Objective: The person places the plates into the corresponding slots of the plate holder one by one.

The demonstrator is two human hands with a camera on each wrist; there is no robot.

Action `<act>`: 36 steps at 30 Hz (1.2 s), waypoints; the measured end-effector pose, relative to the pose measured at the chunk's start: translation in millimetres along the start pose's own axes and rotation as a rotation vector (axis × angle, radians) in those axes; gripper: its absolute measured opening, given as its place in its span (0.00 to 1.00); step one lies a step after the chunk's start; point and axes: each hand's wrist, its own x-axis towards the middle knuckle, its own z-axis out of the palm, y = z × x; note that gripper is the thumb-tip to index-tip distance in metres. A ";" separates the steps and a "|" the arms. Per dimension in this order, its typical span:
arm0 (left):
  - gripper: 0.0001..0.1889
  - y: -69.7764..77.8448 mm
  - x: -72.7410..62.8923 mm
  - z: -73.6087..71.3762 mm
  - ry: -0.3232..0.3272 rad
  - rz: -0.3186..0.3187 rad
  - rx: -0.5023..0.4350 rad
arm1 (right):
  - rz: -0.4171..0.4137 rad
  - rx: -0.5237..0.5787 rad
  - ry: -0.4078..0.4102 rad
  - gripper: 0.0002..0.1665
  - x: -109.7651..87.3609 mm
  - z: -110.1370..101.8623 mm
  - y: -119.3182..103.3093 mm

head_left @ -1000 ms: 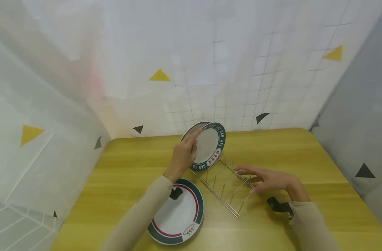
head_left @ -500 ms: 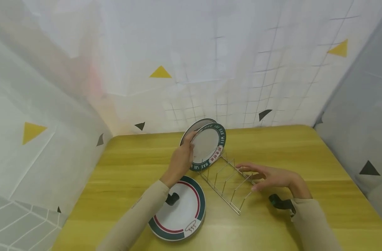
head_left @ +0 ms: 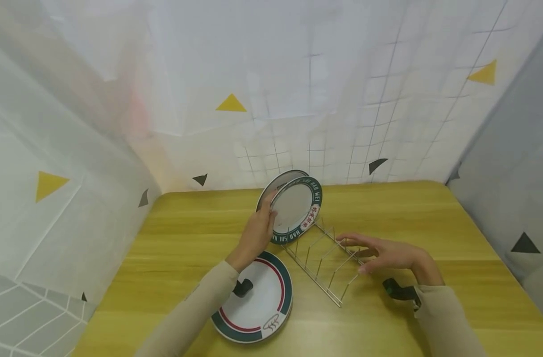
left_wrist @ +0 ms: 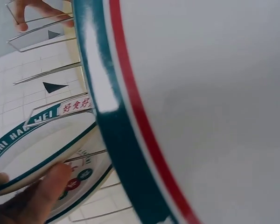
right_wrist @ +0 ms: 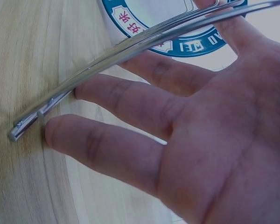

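In the head view my left hand (head_left: 255,230) pinches the left rim of a small plate (head_left: 293,210) with a dark green lettered border. The plate leans at the far left end of a wire plate rack (head_left: 318,263). Behind it, partly covered, stands a second plate (head_left: 277,179) tilted the same way. The left wrist view has the thumb (left_wrist: 53,186) on one side of the held rim. My right hand (head_left: 392,255) rests at the rack's right side, its fingers fairly straight; in the right wrist view the fingers (right_wrist: 126,95) lie against the metal rail (right_wrist: 98,65).
A larger plate (head_left: 271,277) with green and red bands lies flat at the front left, apparently on a stack, below my left forearm (head_left: 200,302). The yellow wood-grain table (head_left: 186,223) meets a pale wall covering (head_left: 186,124) at the back.
My left hand's pointing finger has come down from the plate's top edge to its left rim. The right hand keeps its place at the rack; the view has shifted slightly.
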 end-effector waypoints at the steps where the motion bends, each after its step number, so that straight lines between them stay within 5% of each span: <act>1: 0.32 0.3 -1.3 -1.0 -0.005 -0.001 0.009 | -0.005 0.005 -0.001 0.47 0.2 0.8 0.3; 5: 0.37 5.2 -9.5 -13.6 -0.024 0.001 0.039 | -0.012 0.009 -0.006 0.47 0.2 3.3 2.0; 11: 0.35 6.6 -30.2 -58.4 -0.010 -0.003 0.054 | -0.004 0.008 -0.005 0.47 1.3 3.0 3.9; 15: 0.28 -9.2 -51.1 -87.4 -0.060 -0.045 0.081 | -0.011 0.000 -0.008 0.48 2.8 1.7 3.5; 20: 0.21 -40.1 -88.5 -108.8 -0.229 -0.159 0.015 | -0.020 0.000 -0.013 0.47 3.1 0.8 1.4; 26: 0.21 -74.3 -141.2 -107.7 -0.386 -0.349 -0.121 | -0.003 0.004 -0.004 0.47 2.0 0.4 0.4; 31: 0.22 -75.8 -174.0 -90.8 -0.312 -0.500 -0.211 | 0.024 0.006 -0.007 0.47 2.0 -0.9 -0.4; 36: 0.33 -58.6 -185.2 -73.2 -0.230 -0.666 -0.178 | 0.024 0.021 -0.008 0.47 2.3 -1.8 2.0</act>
